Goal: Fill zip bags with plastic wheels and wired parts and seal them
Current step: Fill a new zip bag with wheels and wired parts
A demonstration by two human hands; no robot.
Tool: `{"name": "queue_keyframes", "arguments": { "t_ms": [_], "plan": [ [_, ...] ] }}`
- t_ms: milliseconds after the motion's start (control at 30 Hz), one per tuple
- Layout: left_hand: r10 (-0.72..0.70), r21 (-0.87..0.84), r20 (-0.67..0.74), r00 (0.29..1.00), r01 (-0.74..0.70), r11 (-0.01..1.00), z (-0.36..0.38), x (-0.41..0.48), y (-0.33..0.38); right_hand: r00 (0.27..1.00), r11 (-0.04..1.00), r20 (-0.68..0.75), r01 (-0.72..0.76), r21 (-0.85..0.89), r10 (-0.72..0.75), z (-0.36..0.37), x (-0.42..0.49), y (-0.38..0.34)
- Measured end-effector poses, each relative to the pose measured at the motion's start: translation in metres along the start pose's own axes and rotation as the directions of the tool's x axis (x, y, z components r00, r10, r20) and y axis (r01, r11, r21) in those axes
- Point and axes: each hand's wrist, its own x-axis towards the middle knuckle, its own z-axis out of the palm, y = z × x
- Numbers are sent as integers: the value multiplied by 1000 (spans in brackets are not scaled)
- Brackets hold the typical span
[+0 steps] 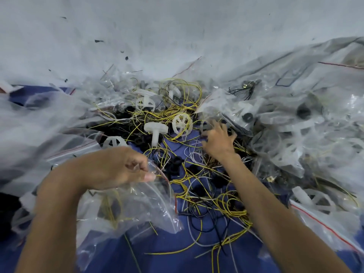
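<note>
The left hand (118,168) is pinched on the mouth of a bag (137,205), seemingly held open for filling, while the right hand (218,140) is spread over wires (234,212) beneath it.

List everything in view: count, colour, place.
wheels: at least four loose, white, centre pile; one shows its shaft
wires: many, tangled, yellow, black and white, centre
black parts: several, black, among the wires
zip bag: one, clear with a red zip line, lower left, yellow wire inside
filled bags: many, clear, heaped on the right
blurred bags: several, clear, left
cloth: one, blue, under it all
left hand: pinches the zip bag's mouth
right hand: reaches into the pile, fingers spread; grip unclear
</note>
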Motion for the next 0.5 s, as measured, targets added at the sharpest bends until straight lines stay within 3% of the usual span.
{"name": "queue_keyframes", "arguments": {
  "t_ms": [67, 100, 167, 233, 267, 500],
  "plan": [
    [-13, 9, 12, 1000, 13, 1000, -1, -1, 3, 983, 986, -165, 104, 129, -82, -6, -6, -7],
    [-19, 8, 21, 1000, 19, 1000, 0, 0, 6, 976, 956, -157, 182, 230, -149, -10, -8, -12],
    [-26, 9, 32, 999, 26, 1000, 2, 2, 7, 936, 886, 141, 246, 392, -322, -19, -16, -26],
    [-48, 21, 29, 998, 47, 999, 3, 3, 5, 796, 900, 447, 269, 343, -408, -20, -27, -43],
    [-60, 30, 27, 998, 59, 998, 3, 4, 6, 778, 908, 476, 294, 300, -409, -17, -33, -47],
    [-88, 132, 12, 996, 85, 988, 3, 8, 8, 953, 912, 59, 266, 311, -298, -15, -56, -43]
  ]
}}
